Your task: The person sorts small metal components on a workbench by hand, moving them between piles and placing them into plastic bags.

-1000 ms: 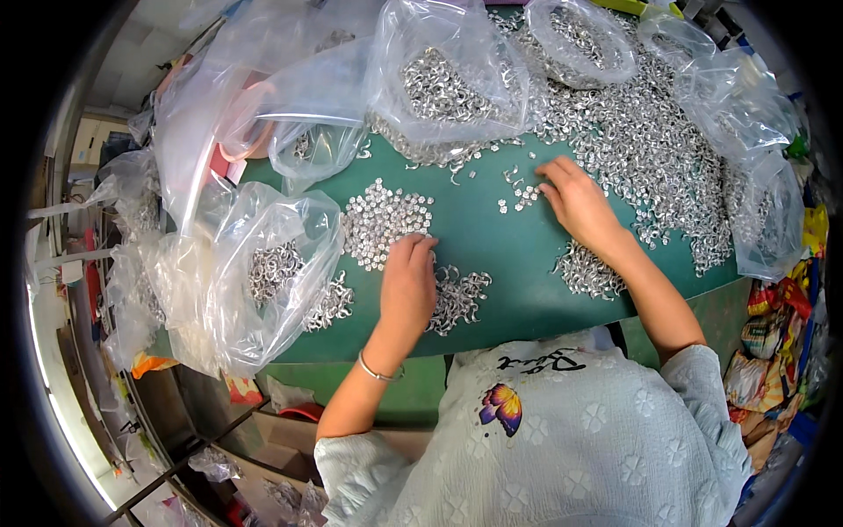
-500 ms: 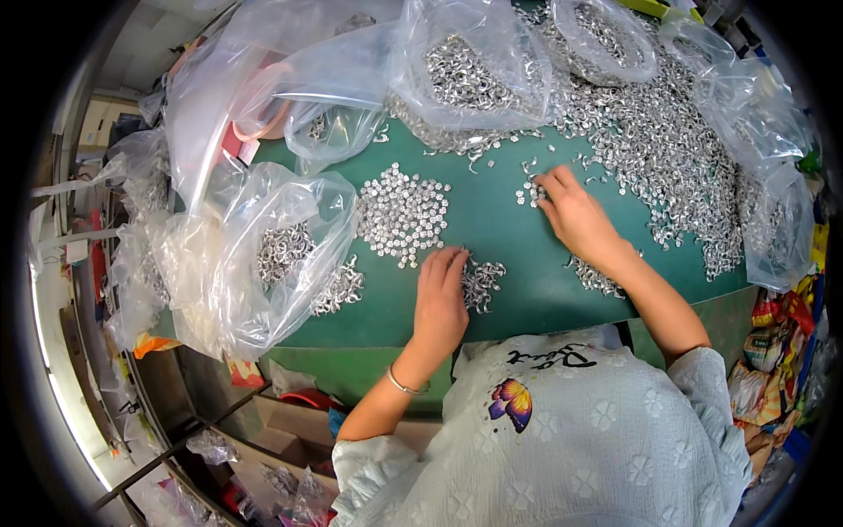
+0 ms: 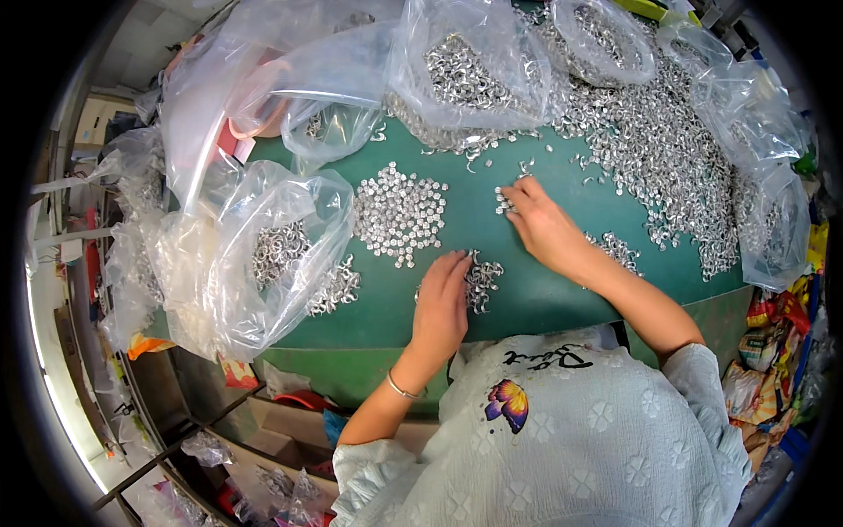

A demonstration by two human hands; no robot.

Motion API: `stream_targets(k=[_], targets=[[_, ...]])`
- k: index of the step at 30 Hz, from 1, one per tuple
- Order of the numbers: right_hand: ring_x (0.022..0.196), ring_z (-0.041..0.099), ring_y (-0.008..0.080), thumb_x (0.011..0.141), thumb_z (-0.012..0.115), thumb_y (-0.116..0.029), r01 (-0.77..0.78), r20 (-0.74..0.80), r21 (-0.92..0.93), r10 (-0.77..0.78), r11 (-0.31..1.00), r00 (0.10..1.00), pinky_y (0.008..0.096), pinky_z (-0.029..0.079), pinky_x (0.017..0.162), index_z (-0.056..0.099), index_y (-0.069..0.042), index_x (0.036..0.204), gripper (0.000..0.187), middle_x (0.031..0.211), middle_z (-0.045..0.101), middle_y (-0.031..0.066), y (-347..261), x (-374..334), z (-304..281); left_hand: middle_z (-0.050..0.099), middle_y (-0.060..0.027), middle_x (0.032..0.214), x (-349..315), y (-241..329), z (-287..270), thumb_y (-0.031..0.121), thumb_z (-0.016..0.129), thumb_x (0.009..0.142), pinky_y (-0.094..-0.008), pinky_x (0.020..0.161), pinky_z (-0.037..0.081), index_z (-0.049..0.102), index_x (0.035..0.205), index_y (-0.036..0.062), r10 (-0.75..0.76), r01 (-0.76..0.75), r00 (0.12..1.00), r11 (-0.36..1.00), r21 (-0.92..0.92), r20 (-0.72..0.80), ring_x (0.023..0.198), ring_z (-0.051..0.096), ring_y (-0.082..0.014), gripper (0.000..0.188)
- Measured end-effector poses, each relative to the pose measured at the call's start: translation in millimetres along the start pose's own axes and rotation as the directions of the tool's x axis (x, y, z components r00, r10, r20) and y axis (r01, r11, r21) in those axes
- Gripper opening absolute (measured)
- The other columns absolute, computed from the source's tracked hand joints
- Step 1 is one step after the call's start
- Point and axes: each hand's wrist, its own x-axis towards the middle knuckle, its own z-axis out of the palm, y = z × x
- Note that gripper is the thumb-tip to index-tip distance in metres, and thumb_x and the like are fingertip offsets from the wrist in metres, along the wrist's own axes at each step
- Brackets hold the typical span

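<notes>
a green table [image 3: 536, 303] fills the middle of the view, with its front edge curved by the lens. under the front edge there is an open space with a dark metal frame [image 3: 167, 457] and cardboard boxes [image 3: 263, 439], and some red and orange objects lie among them. at the left a bright strip of light [image 3: 48, 369] runs along the floor side. at the right edge colourful packets [image 3: 773, 342] are stacked.

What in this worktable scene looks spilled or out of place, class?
Small metal parts spill from the mouth of the clear bag at the left onto the green table. The big loose heap at the right is unbagged. Both hands, left hand and right hand, press flat on parts.
</notes>
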Motion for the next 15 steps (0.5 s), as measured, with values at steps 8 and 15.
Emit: stream_targets(k=[8, 15], targets=[[0.098, 0.056, 0.0383, 0.088, 0.055, 0.001, 0.115, -0.027, 0.131, -0.112, 0.985, 0.993, 0.0421, 0.046, 0.084, 0.053, 0.004, 0.119, 0.032, 0.108, 0.053, 0.0187, 0.7, 19.3, 2.0, 0.058, -0.0206, 0.115, -11.0, -6.6, -15.6, -0.013, 0.046, 0.085, -0.0395, 0.095, 0.044, 0.057, 0.114, -0.0047, -0.138, 0.122, 0.953, 0.99, -0.078, -0.27, 0.107, 0.057, -0.0363, 0.032], [0.099, 0.055, 0.0373, 0.089, 0.051, 0.003, 0.063, 0.109, 0.117, -0.075, 0.991, 0.991, 0.0425, 0.045, 0.086, 0.053, 0.004, 0.121, 0.032, 0.115, 0.05, 0.0175, -17.8, 26.5, 30.0, 0.059, -0.0194, 0.114, -27.1, -5.5, -0.4, -0.011, 0.051, 0.084, -0.0417, 0.097, 0.041, 0.058, 0.11, -0.0054, -0.159, 0.148, 0.926, 0.987, -0.057, -0.343, 0.108, 0.056, -0.0359, 0.027]])
